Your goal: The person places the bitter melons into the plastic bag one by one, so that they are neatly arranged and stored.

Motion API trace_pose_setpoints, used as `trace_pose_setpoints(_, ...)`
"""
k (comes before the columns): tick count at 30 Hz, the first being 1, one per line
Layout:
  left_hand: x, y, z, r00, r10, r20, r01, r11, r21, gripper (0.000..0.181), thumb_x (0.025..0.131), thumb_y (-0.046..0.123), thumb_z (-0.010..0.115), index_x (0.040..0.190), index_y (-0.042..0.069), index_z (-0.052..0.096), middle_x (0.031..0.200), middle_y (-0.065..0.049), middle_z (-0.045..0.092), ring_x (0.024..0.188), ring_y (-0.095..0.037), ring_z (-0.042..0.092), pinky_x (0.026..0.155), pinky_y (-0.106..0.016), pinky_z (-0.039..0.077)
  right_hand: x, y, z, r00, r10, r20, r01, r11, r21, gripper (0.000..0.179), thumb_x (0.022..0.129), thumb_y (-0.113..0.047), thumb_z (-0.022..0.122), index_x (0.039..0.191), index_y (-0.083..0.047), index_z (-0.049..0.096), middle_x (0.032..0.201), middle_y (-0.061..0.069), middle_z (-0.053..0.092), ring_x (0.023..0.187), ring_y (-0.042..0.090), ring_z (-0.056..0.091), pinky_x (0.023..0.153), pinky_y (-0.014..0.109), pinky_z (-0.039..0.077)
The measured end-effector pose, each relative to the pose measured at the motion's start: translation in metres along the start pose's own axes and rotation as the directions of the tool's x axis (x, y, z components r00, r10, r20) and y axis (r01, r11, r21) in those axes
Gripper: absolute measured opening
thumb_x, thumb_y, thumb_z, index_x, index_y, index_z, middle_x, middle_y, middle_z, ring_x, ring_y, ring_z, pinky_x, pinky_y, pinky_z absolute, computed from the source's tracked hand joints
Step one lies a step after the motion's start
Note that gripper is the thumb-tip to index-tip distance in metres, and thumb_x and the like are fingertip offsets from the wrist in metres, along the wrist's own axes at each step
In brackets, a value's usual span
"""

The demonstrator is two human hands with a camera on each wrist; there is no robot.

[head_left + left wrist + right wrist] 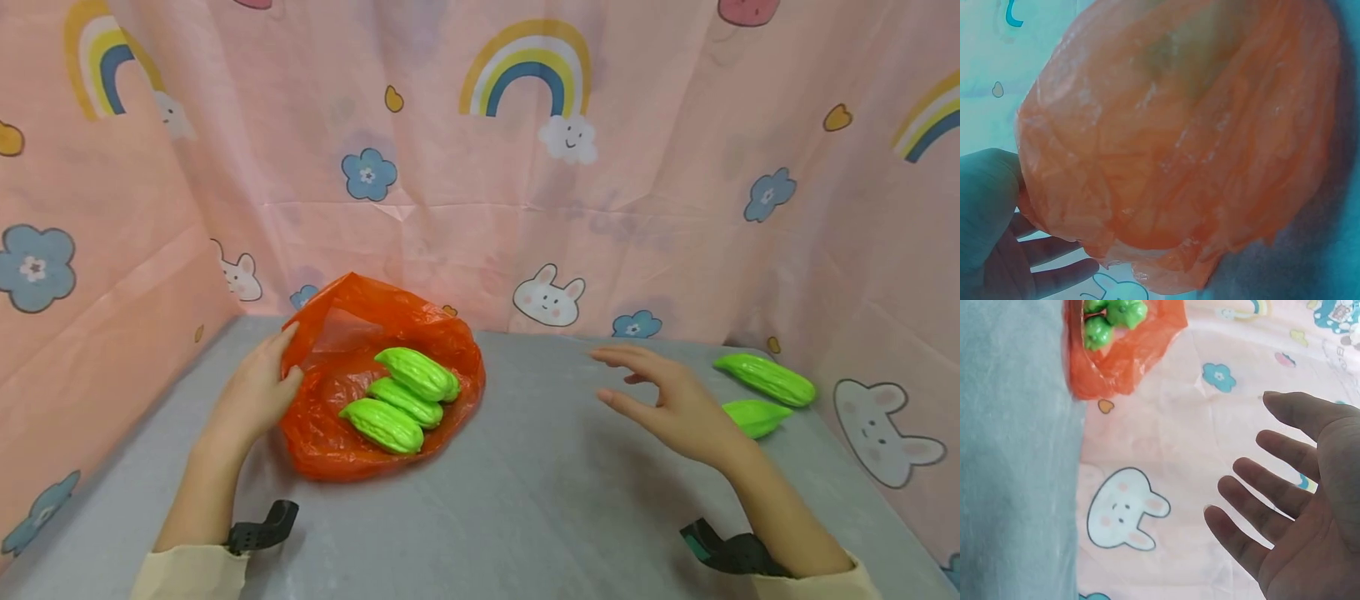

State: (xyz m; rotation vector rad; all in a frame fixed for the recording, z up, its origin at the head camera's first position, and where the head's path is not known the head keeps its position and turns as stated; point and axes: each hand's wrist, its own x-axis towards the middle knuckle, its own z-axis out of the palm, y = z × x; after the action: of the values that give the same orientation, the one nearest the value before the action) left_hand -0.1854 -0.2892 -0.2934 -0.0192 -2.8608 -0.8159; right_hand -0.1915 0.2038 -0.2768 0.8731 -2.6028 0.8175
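At the orange bag's (322,457) left edge, our left hand (258,379) pinches its rim between thumb and fingers; a light, steady pinch should best spread the mouth. Inside the bag lie 3 green gourds (405,402). Right of it our right hand (678,408) hovers, fingers loosely spread, holding nothing. Farther right of the bag lie 2 other gourds (765,380), apart from it.
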Motion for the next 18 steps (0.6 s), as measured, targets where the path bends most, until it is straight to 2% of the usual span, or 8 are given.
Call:
trace_pose_setpoints(2,0.000,0.000,0.000,1.000,0.000,0.003,0.000,1.000,-0.001,0.067,0.101,0.014,0.046,0.161,0.004,0.019,0.159,-0.029,0.033,0.142,-0.052,0.036,0.111,-0.072,0.035,-0.004,0.000,-0.006,1.000,0.001,-0.007,-0.001,1.000,-0.004,0.049,0.096,-0.024,0.069,0.143,-0.027,0.057,0.144,0.000,0.061,0.124,0.008,0.058,0.092,0.020,0.055)
trace_pose_setpoints(4,0.001,-0.001,0.000,1.000,0.003,0.003,-0.003,1.000,0.003,0.067,0.100,0.014,0.046,0.161,0.004,0.020,0.159,-0.030,0.034,0.142,-0.052,0.036,0.112,-0.072,0.035,-0.007,0.001,-0.011,1.000,0.005,-0.021,-0.006,1.000,-0.021,0.049,0.096,-0.023,0.070,0.143,-0.026,0.058,0.143,0.002,0.062,0.120,0.012,0.062,0.085,0.021,0.057)
trace_pose_setpoints(8,-0.001,-0.002,0.000,1.000,0.013,0.003,-0.013,1.000,0.001,0.067,0.100,0.013,0.046,0.161,0.003,0.020,0.158,-0.030,0.034,0.142,-0.052,0.036,0.112,-0.072,0.035,-0.014,0.006,-0.018,0.997,0.004,-0.079,-0.010,0.997,-0.077,0.050,0.093,-0.022,0.074,0.141,-0.025,0.060,0.140,0.004,0.064,0.108,0.024,0.069,0.080,0.019,0.056)
trace_pose_setpoints(9,-0.001,-0.002,0.000,1.000,0.013,0.003,-0.013,1.000,0.000,0.067,0.100,0.013,0.046,0.161,0.002,0.020,0.158,-0.031,0.034,0.142,-0.052,0.036,0.111,-0.072,0.035,-0.016,0.008,-0.019,0.995,-0.003,-0.099,-0.006,0.996,-0.092,0.050,0.092,-0.022,0.075,0.140,-0.025,0.061,0.140,0.004,0.064,0.107,0.021,0.069,0.080,0.016,0.055)
trace_pose_setpoints(11,-0.002,-0.002,0.000,1.000,0.012,0.005,-0.012,1.000,-0.002,0.067,0.100,0.012,0.046,0.161,0.002,0.019,0.158,-0.031,0.034,0.142,-0.052,0.036,0.111,-0.072,0.035,-0.020,0.013,-0.023,0.990,-0.018,-0.143,0.001,0.993,-0.117,0.052,0.090,-0.019,0.077,0.139,-0.024,0.063,0.138,0.004,0.065,0.108,0.007,0.066,0.083,0.009,0.051)
trace_pose_setpoints(15,-0.002,-0.001,0.000,1.000,0.008,0.006,-0.008,1.000,0.003,0.068,0.100,0.013,0.046,0.161,0.003,0.018,0.158,-0.031,0.034,0.142,-0.052,0.036,0.111,-0.072,0.035,-0.031,0.023,-0.031,0.977,-0.015,-0.212,-0.013,0.991,-0.130,0.055,0.085,-0.012,0.080,0.137,-0.023,0.064,0.136,0.006,0.066,0.106,-0.019,0.052,0.081,0.000,0.045)
trace_pose_setpoints(18,-0.002,-0.001,0.000,1.000,0.009,0.000,-0.009,1.000,0.010,0.068,0.100,0.012,0.046,0.161,0.003,0.019,0.158,-0.031,0.035,0.141,-0.052,0.037,0.112,-0.072,0.034,-0.038,0.031,-0.038,0.971,0.016,-0.238,-0.048,0.990,-0.131,0.057,0.084,-0.010,0.081,0.137,-0.023,0.064,0.135,0.008,0.065,0.106,-0.026,0.044,0.077,-0.003,0.041)
